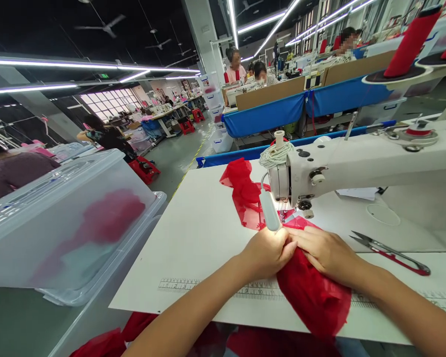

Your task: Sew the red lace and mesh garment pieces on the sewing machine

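Observation:
Sheer red fabric [312,292] runs from under the needle of a white sewing machine [342,158], over the table's front edge and down. My left hand [269,250] is closed on the fabric just in front of the needle, thumb pressed to the fingers. Close against it, my right hand [325,250] grips the same fabric from the right, its fingertips partly hidden beside the left hand. A small lit lamp [269,210] hangs over the stitching spot and covers part of it. Behind the needle, more red fabric lies crumpled on the table.
Thread snips [392,253] with a red handle lie right of my right hand. A ruler strip [178,285] runs along the white table [193,213]. At left stand translucent plastic bins [70,223]. Red thread cones [412,44] rise at upper right. Several people work farther back.

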The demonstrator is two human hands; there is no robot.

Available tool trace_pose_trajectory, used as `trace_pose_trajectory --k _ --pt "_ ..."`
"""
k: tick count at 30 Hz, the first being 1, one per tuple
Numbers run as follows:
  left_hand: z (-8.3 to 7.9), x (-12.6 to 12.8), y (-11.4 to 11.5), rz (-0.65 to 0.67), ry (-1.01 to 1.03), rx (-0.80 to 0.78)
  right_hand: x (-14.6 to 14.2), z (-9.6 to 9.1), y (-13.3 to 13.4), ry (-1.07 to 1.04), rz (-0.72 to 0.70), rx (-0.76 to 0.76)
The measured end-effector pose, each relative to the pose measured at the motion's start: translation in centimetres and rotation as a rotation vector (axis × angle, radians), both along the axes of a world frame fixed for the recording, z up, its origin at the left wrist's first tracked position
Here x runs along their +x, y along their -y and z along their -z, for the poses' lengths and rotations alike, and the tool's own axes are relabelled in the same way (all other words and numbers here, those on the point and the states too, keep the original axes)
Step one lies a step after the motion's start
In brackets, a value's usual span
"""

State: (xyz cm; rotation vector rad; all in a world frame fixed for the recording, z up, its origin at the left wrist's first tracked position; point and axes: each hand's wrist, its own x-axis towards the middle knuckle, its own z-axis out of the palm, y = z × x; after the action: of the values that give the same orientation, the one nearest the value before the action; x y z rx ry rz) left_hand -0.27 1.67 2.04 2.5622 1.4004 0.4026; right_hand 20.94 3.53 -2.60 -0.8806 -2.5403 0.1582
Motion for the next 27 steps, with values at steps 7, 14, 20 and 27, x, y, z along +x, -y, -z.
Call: trace_pose_trajectory --k 7,14,20,27 --pt "2.0 -0.5 0.0 0.058 -0.082 0.195 0.3 -0.4 -0.4 -0.105 -0.102 0.121" --pt "3.0 -0.2 1.3 0.058 -0.206 0.377 0.2 -0.1 -0.1 -0.106 -0.079 0.164" --pt "3.7 -0.3 1.1 0.025 -0.195 0.451 0.2 0.2 -0.1 -0.076 -0.011 0.182" --pt "3.4 -0.2 0.9 0.03 -0.148 0.429 0.4 0.3 -0.2 -0.082 -0.016 0.115"
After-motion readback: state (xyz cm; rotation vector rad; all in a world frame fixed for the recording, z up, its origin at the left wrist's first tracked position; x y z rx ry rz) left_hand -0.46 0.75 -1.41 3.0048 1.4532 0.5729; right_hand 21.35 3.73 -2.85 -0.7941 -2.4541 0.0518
